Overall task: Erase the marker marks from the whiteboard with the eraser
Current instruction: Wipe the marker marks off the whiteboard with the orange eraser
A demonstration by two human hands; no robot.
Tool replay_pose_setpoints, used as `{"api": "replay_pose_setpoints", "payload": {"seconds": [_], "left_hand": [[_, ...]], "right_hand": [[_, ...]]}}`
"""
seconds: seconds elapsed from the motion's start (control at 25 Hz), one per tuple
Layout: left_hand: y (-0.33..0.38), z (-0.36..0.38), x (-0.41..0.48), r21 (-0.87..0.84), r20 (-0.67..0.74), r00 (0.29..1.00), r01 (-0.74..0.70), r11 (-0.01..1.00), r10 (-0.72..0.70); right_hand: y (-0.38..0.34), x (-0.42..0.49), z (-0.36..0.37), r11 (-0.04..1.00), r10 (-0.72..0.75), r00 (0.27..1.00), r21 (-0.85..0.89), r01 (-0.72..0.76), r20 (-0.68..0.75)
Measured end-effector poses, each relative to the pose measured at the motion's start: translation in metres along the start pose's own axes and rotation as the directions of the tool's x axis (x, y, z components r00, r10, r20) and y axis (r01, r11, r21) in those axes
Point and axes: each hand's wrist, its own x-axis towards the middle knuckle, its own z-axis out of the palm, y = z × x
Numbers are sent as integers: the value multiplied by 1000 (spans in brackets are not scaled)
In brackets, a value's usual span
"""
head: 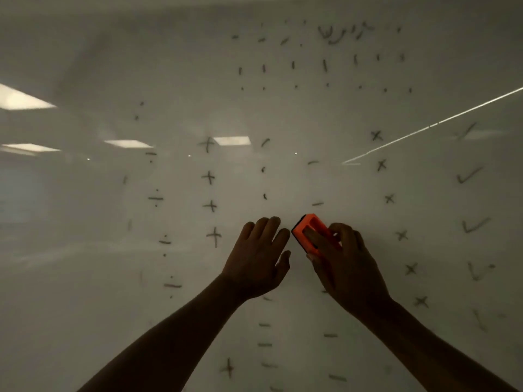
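Light: dim; the whiteboard (85, 250) is glossy and mirrors ceiling lamps.
Eraser: orange eraser (311, 230) with a dark underside at its left edge, low centre of view, against the board or just off it; contact cannot be told.
Right hand: right hand (348, 261) closed round the eraser, fingers over its back, thumb on the near side.
Left hand: left hand (260, 258) open, fingers spread, empty, just left of the eraser and apart from it.
Marks: columns of plus signs (209, 176), crosses (381, 164), ticks (468, 175) and dashes (317, 204); nearly all remain. Some look part-smeared.
Handling: likely a light, rigid plastic body with a soft pad; will not slip much. Best held across the back, pad flat to the board, with even pressure.
Progress: early, judging by what remains.
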Motion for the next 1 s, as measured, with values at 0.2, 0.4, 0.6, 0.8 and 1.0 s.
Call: {"api": "replay_pose_setpoints", "payload": {"seconds": [0.2,0.4,0.6,0.8,1.0], "left_hand": [[-48,-16,71,103,-24,995,98,990,-96],[-104,-37,134,181,-85,967,254,950,-242],[-164,-54,174,215,-135,925,378,900,-356],[-214,-57,184,146,-169,916,389,910,-364],[-245,-64,179,178,-188,959,245,953,-212]], "right_hand": [[28,81,-3,996,-78,990,-51,73,-118],[47,162,-3,981,-150,962,-155,116,-230],[48,238,9,977,-151,937,-193,93,-316],[-13,244,60,987,-113,946,-148,70,-305],[30,271,30,677,-683,720,-265,686,120]]}}
